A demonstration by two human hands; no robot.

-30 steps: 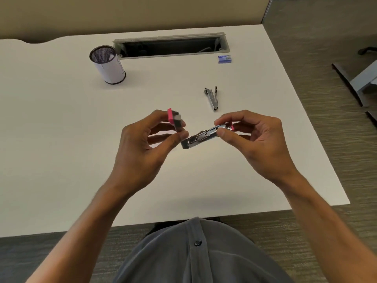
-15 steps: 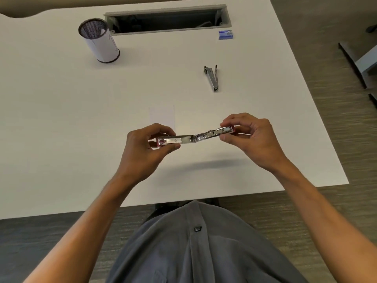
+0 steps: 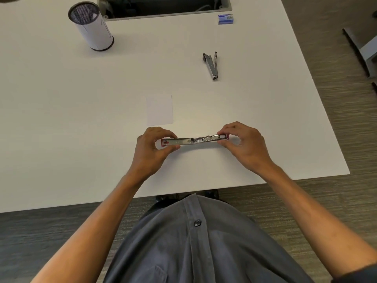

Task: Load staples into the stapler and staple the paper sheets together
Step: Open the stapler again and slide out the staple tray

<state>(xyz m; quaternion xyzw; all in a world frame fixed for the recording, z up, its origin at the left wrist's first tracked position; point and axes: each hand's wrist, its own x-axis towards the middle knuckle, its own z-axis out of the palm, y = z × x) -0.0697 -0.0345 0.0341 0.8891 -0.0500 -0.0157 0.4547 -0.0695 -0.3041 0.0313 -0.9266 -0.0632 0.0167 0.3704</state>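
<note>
A pink-and-metal stapler (image 3: pixel 194 140) is swung fully open into one flat line, held just above the white desk (image 3: pixel 61 123). My left hand (image 3: pixel 152 152) pinches its left end and my right hand (image 3: pixel 243 147) pinches its right end. A small stack of white paper sheets (image 3: pixel 159 110) lies flat on the desk just beyond my left hand. A small blue staple box (image 3: pixel 225 19) sits at the far right of the desk.
A second, silver stapler (image 3: pixel 211 65) lies on the desk beyond my right hand. A mesh pen cup (image 3: pixel 91 27) stands at the far left. A cable slot (image 3: pixel 163 7) runs along the desk's back. The desk's right edge drops to carpet.
The stapler went from half-folded to fully opened flat. Both hands moved down and nearer to me, uncovering the paper sheets behind them.
</note>
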